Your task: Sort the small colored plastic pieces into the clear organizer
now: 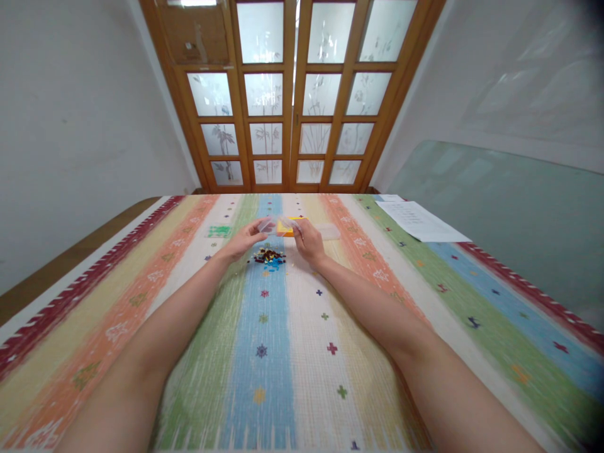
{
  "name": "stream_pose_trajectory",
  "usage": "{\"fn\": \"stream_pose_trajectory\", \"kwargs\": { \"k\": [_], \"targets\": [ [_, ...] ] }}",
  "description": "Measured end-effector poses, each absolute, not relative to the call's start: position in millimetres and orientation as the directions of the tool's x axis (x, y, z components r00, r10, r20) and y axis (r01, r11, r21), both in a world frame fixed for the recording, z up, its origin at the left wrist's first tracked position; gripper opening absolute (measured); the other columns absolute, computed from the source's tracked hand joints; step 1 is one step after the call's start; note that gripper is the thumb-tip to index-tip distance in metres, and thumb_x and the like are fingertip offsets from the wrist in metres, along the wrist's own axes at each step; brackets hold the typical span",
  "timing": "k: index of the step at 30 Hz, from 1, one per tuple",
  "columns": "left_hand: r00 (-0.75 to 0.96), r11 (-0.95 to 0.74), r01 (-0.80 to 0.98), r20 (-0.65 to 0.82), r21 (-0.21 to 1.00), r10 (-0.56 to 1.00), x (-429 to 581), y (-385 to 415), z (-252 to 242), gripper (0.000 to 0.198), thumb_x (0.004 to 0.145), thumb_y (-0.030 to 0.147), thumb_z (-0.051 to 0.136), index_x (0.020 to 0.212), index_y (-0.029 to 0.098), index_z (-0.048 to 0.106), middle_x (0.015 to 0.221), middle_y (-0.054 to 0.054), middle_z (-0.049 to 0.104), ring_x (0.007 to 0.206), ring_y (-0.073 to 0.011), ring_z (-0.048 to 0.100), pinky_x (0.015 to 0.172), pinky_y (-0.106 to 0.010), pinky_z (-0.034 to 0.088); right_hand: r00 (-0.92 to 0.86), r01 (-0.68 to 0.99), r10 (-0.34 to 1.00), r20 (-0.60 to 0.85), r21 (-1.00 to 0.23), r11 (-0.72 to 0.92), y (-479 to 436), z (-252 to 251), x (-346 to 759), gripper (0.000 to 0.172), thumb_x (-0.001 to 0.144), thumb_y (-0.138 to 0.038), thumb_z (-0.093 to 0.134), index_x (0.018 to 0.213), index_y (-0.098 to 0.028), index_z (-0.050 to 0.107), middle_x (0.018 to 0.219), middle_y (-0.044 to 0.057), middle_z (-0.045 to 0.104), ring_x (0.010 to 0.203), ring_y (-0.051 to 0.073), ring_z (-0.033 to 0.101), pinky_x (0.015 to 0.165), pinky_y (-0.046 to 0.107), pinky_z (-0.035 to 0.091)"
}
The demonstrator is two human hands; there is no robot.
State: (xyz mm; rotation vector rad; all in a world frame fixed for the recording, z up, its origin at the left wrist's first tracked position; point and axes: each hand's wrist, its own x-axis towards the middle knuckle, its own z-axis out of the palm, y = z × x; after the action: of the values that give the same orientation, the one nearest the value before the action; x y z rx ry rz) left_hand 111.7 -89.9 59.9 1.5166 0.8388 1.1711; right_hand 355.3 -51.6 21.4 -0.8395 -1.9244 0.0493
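My left hand [248, 240] pinches the left side of a small clear plastic bag [268, 226], which looks thin and see-through. On its other side, my right hand [309, 241] has its fingers closed on clear plastic too; whether this is the same bag I cannot tell. Just behind the hands is a yellow-orange item [285, 228], partly covered by the plastic and the right fingers. Below and between the hands lies a loose pile of small pieces [268, 257], dark brown, pale yellow and blue.
Left of my left hand sits a clear container with green bits [219, 231]. A translucent pale tray [329, 231] lies right of my right hand. White paper sheets [419, 220] rest on the striped tablecloth [264, 390] at the far right. Glazed wooden doors [290, 94] stand beyond the table.
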Motion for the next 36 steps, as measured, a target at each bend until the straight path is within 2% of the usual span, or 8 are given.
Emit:
{"fn": "stream_pose_trajectory", "kwargs": {
  "k": [4,10,14,18,21,26,32,36],
  "targets": [
    [0.293,-0.195,0.011,0.183,0.981,0.938,118,-93,58,0.055,0.088,0.036,0.076,0.139,0.018,0.065,0.13,-0.014,0.07,0.11,-0.0239,0.068,0.103,-0.042,0.05,-0.294,0.536,0.601,0.744,-0.392,0.748,-56,25,354,0.048,0.11,-0.051,0.03,0.131,-0.022,0.062,0.119,0.013,0.068,0.113,0.026,0.064,0.098,0.039,0.054],
    [0.283,-0.071,-0.198,0.126,0.978,0.951,115,-89,53,0.059,0.091,0.042,0.075,0.142,0.019,0.057,0.132,-0.014,0.07,0.102,-0.0196,0.073,0.101,-0.039,0.053,-0.484,0.454,0.539,0.689,-0.329,0.828,-60,26,351,0.069,0.106,-0.064,0.033,0.162,-0.025,0.033,0.155,0.014,0.05,0.144,0.029,0.047,0.119,0.051,0.042],
    [0.305,-0.007,-0.323,0.111,0.946,0.946,115,-88,54,0.059,0.09,0.045,0.075,0.14,0.021,0.056,0.119,-0.011,0.074,0.093,-0.0179,0.075,0.094,-0.035,0.057,-0.54,0.477,0.545,0.641,-0.3,0.826,-59,27,352,0.069,0.107,-0.06,0.034,0.167,-0.029,0.023,0.166,0.011,0.037,0.152,0.028,0.036,0.124,0.052,0.036],
    [0.31,0.004,-0.365,0.117,0.931,0.944,120,-93,59,0.064,0.087,0.047,0.077,0.141,0.022,0.053,0.109,-0.007,0.075,0.091,-0.0172,0.075,0.094,-0.036,0.058,-0.561,0.528,0.556,0.614,-0.252,0.811,-61,28,352,0.063,0.107,-0.053,0.041,0.166,-0.034,0.027,0.17,0.007,0.029,0.154,0.028,0.032,0.124,0.053,0.035],
    [0.232,-0.044,-0.309,0.12,0.95,0.965,125,-95,59,0.061,0.083,0.039,0.082,0.135,0.021,0.056,0.11,-0.006,0.074,0.089,-0.0155,0.074,0.091,-0.033,0.059,-0.574,0.547,0.549,0.608,-0.214,0.809,-65,28,349,0.062,0.106,-0.049,0.048,0.164,-0.035,0.031,0.17,0.007,0.028,0.155,0.029,0.031,0.124,0.054,0.036],
    [0.08,-0.076,-0.225,0.096,0.971,0.992,126,-91,53,0.062,0.079,0.032,0.083,0.133,0.022,0.055,0.107,-0.004,0.073,0.083,-0.0142,0.073,0.084,-0.031,0.06,-0.586,0.545,0.532,0.611,-0.189,0.817,-72,28,345,0.062,0.104,-0.042,0.054,0.162,-0.031,0.036,0.169,0.01,0.03,0.154,0.03,0.032,0.123,0.054,0.037],
    [0.052,-0.019,-0.193,0.029,0.981,0.998,123,-86,47,0.066,0.081,0.034,0.082,0.138,0.024,0.05,0.108,-0.005,0.073,0.079,-0.0152,0.073,0.085,-0.036,0.061,-0.552,0.549,0.544,0.631,-0.216,0.808,-71,28,346,0.052,0.104,-0.038,0.055,0.154,-0.03,0.049,0.164,0.012,0.039,0.152,0.03,0.037,0.123,0.055,0.038],
    [-0.005,-0.04,-0.169,0.04,0.985,0.999,118,-81,41,0.069,0.081,0.037,0.082,0.139,0.024,0.049,0.107,-0.006,0.074,0.08,-0.0155,0.074,0.085,-0.036,0.061,-0.531,0.555,0.551,0.644,-0.227,0.801,-68,24,346,0.051,0.104,-0.036,0.054,0.154,-0.029,0.049,0.163,0.012,0.039,0.15,0.03,0.039,0.122,0.054,0.039]
  ]
}}
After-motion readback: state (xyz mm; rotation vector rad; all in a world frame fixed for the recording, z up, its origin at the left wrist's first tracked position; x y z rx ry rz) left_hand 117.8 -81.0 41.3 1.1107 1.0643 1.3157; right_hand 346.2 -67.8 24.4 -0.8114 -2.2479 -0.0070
